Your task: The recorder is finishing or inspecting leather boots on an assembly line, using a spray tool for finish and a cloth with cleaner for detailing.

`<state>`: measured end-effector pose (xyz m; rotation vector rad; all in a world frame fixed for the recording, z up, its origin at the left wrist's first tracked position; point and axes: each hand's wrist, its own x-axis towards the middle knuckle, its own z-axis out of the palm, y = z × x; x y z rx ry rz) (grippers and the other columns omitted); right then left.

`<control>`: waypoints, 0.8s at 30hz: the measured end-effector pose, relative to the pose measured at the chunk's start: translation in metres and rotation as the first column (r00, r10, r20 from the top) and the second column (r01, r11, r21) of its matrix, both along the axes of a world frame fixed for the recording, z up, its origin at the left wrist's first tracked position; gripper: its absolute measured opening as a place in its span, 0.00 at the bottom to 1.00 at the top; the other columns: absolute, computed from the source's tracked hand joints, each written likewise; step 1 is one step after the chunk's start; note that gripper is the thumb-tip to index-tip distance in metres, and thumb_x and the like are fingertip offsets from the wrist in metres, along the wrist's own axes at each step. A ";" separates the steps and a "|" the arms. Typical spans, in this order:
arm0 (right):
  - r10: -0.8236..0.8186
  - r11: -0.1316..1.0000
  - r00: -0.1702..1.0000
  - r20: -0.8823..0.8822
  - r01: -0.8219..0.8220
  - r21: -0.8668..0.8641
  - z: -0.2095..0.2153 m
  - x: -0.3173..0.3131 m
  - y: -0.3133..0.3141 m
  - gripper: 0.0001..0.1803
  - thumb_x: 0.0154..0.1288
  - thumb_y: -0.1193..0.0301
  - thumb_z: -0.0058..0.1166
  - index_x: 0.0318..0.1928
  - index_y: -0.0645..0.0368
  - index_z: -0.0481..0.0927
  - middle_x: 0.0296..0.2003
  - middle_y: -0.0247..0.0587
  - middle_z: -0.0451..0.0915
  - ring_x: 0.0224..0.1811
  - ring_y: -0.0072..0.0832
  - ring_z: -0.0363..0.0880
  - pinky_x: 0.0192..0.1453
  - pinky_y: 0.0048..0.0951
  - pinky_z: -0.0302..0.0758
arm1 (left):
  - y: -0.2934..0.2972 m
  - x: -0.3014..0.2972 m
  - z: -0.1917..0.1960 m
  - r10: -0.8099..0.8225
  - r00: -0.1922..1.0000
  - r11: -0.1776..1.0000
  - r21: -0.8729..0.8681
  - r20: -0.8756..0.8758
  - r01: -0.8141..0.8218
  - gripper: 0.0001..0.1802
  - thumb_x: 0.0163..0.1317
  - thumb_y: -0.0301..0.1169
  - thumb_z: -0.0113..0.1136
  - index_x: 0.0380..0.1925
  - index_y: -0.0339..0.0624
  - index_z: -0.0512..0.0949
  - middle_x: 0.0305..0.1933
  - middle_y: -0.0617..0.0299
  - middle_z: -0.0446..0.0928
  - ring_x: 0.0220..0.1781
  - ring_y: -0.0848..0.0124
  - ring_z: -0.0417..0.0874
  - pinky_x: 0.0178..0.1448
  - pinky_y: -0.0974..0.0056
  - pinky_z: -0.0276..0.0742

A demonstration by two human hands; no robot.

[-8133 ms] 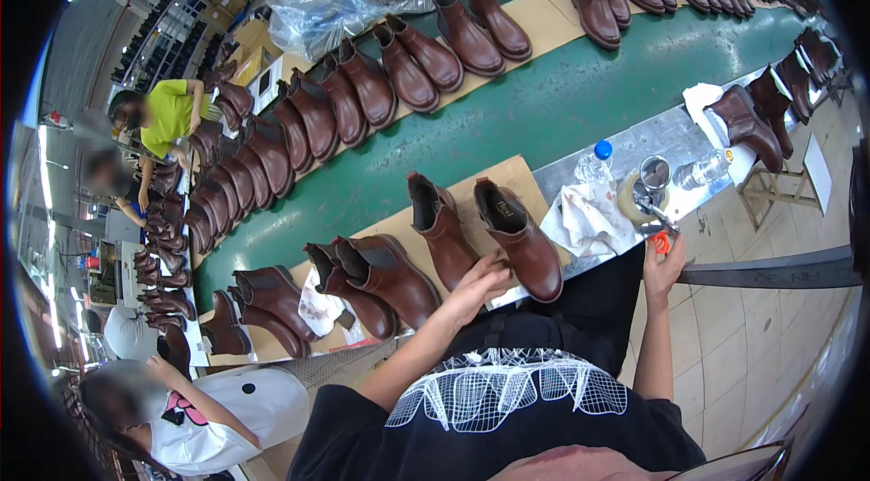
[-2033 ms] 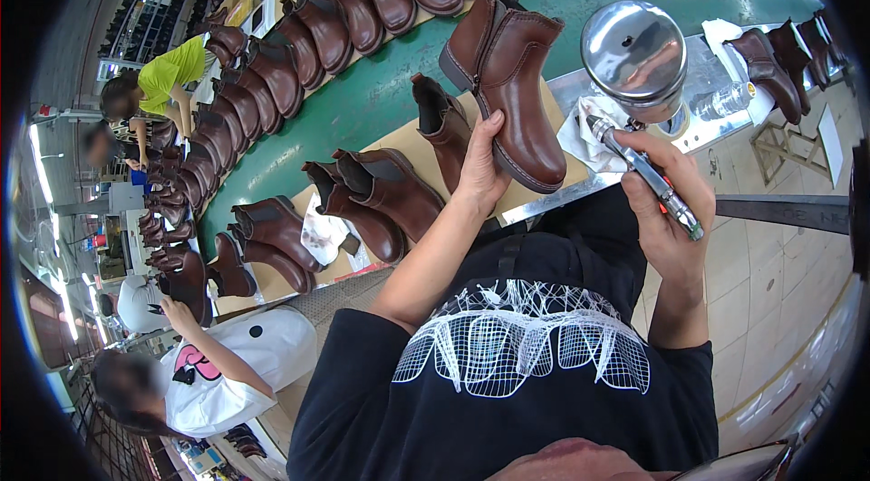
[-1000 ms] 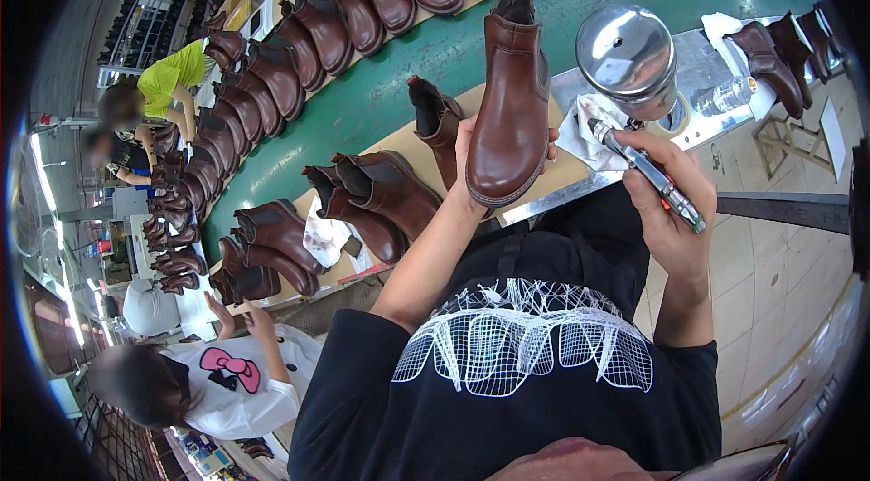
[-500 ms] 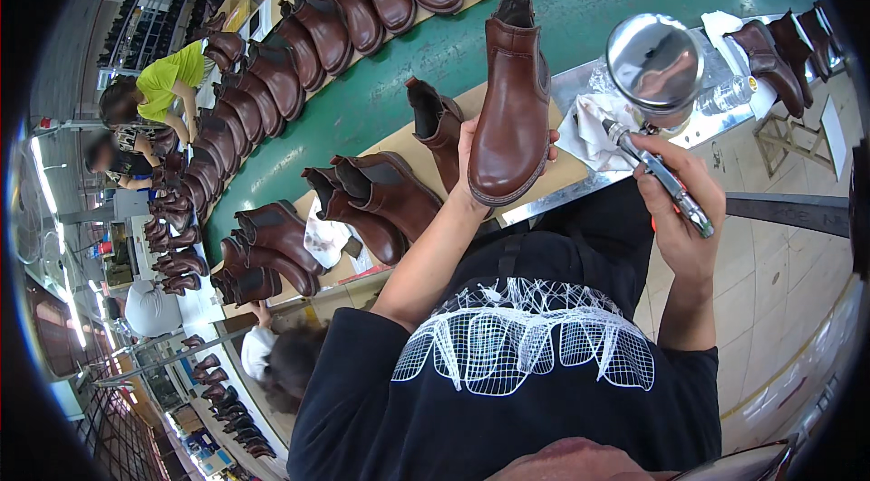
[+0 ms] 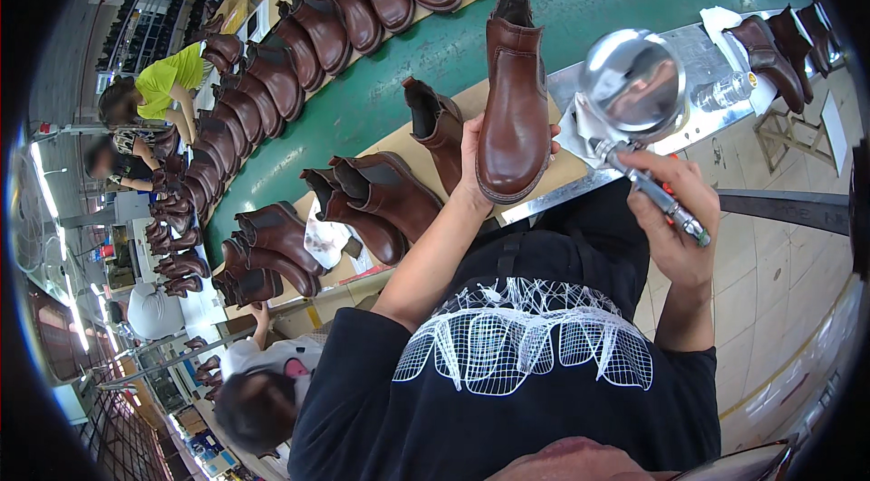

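My left hand (image 5: 473, 155) grips a brown ankle boot (image 5: 514, 100) from underneath and holds it up with its toe pointing toward me. My right hand (image 5: 675, 218) is closed around the handle of a spray gun whose shiny metal cup (image 5: 634, 82) sits just right of the boot. A second brown boot (image 5: 437, 127) stands on the cardboard sheet (image 5: 562, 174) behind my left hand.
A green conveyor belt (image 5: 426, 55) carries rows of brown boots (image 5: 317, 28). More boots (image 5: 362, 200) stand on the bench to my left. A water bottle (image 5: 725, 91) and white cloths lie on the metal ledge. Other workers (image 5: 154, 91) stand at far left, one (image 5: 263, 390) beside me.
I lifted the boot off the cardboard with my left hand and turned it toe toward me. My right hand picked up the spray gun and brought it beside the boot.
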<state>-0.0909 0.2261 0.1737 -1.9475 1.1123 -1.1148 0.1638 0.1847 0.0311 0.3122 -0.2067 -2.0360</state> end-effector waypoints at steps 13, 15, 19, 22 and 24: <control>-0.142 0.988 0.979 0.146 0.132 0.077 -0.022 -0.001 0.003 0.14 0.69 0.77 0.56 0.53 0.66 0.80 0.37 0.34 0.81 0.37 0.15 0.76 0.43 0.18 0.71 | 0.012 -0.036 -0.079 0.157 0.758 0.966 0.060 0.633 -0.251 0.40 0.56 0.38 0.72 0.65 0.38 0.64 0.61 0.54 0.74 0.61 0.63 0.76 0.65 0.57 0.73; -0.126 0.990 0.984 0.130 0.116 0.076 -0.025 0.000 0.002 0.14 0.68 0.78 0.56 0.53 0.66 0.80 0.37 0.35 0.81 0.36 0.15 0.75 0.43 0.18 0.71 | 0.022 -0.043 -0.079 0.229 0.594 0.954 -0.055 0.771 -0.296 0.41 0.53 0.35 0.74 0.63 0.33 0.64 0.61 0.51 0.72 0.61 0.65 0.75 0.64 0.61 0.73; -0.115 0.990 0.989 0.098 0.106 0.093 -0.028 0.005 0.005 0.13 0.68 0.78 0.56 0.52 0.66 0.81 0.38 0.35 0.81 0.36 0.15 0.74 0.43 0.18 0.71 | 0.031 -0.027 -0.068 0.225 0.525 0.959 -0.091 0.821 -0.268 0.38 0.56 0.34 0.72 0.62 0.29 0.66 0.61 0.48 0.72 0.62 0.64 0.74 0.65 0.61 0.71; -0.107 0.993 0.989 0.104 0.101 0.066 -0.034 0.009 0.002 0.13 0.68 0.78 0.56 0.52 0.66 0.81 0.39 0.35 0.81 0.36 0.15 0.74 0.42 0.18 0.71 | 0.057 -0.015 -0.042 0.244 0.416 0.958 -0.152 0.876 -0.243 0.39 0.57 0.34 0.71 0.65 0.28 0.65 0.63 0.48 0.70 0.64 0.64 0.73 0.66 0.60 0.70; -0.104 0.994 0.988 0.113 0.099 0.043 -0.036 0.007 0.001 0.13 0.68 0.79 0.56 0.52 0.66 0.80 0.39 0.35 0.81 0.36 0.15 0.74 0.42 0.17 0.71 | 0.084 0.001 -0.025 0.289 0.314 0.947 -0.221 0.904 -0.235 0.41 0.57 0.33 0.71 0.68 0.31 0.64 0.68 0.51 0.66 0.68 0.61 0.69 0.68 0.59 0.68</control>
